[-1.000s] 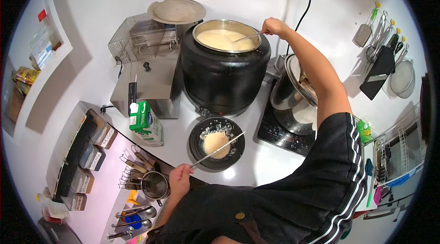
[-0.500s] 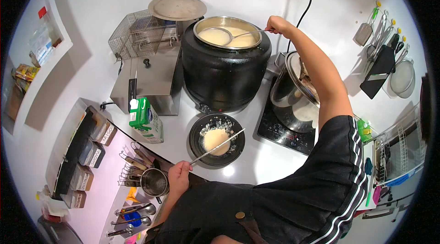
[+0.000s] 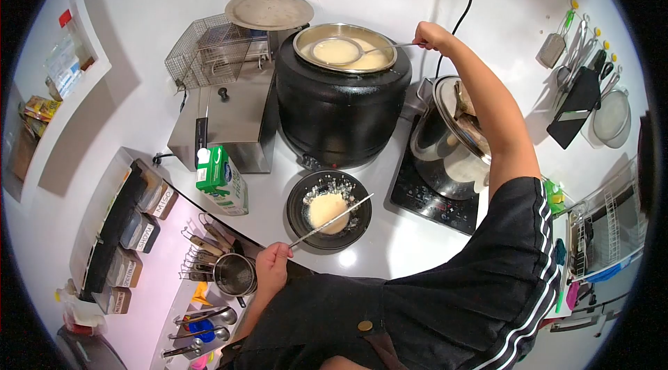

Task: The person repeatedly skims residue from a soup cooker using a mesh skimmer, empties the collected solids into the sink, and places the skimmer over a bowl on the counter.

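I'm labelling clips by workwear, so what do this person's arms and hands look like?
The right hand and left hand are both ungloved, and no watch or bracelet shows. The right arm wears a short, loose black sleeve with white stripes running down its outer side; the forearm below is uncovered. The left sleeve cannot be made out.

Right hand (image 3: 433,36): grips a round, long-handled metal ladle (image 3: 376,49) in creamy pale liquid (image 3: 381,60).
Kettle: big, round, black-bodied, steel-rimmed (image 3: 341,116).
Left hand (image 3: 272,266): holds a thin pale rod (image 3: 332,220) slanting across a round black bowl (image 3: 295,211).
Carton: green-and-white, boxy (image 3: 221,182), left of the bowl on the glossy white surface (image 3: 379,252).
Hob: flat, black (image 3: 431,208), under a shiny steel pot (image 3: 435,154).
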### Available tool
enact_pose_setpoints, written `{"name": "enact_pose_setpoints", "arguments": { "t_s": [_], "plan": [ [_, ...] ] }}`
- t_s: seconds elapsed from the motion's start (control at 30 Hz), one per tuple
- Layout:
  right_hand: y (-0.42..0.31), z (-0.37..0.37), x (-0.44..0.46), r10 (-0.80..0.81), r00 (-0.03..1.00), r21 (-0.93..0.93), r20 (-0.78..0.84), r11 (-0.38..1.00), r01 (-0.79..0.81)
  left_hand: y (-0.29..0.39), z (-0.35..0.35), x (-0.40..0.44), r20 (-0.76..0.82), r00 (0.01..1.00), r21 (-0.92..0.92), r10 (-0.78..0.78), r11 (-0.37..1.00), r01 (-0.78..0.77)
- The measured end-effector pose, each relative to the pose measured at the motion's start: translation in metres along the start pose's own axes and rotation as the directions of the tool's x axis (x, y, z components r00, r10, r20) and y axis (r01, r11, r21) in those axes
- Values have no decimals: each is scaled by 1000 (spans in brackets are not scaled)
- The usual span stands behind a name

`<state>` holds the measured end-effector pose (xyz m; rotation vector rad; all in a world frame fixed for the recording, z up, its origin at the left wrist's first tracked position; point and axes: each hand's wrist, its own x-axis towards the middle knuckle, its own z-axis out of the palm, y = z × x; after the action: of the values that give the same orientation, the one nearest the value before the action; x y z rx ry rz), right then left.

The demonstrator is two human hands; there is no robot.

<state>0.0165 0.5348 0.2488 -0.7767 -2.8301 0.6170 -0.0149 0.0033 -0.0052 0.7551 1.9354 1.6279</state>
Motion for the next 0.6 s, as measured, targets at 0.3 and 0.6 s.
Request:
{"name": "enact_pose_setpoints", "arguments": {
  "t_s": [0.3,0.6],
  "plan": [
    [-10,-5,-19,321,945,268,-69,918,-293,-5,2,1,21,1000,-26,13,1000,-12],
    [-2,-17,-22,89,995,-19,-52,996,-90,-6,2,3,23,1000,-53,-1,999,2]
  ]
}}
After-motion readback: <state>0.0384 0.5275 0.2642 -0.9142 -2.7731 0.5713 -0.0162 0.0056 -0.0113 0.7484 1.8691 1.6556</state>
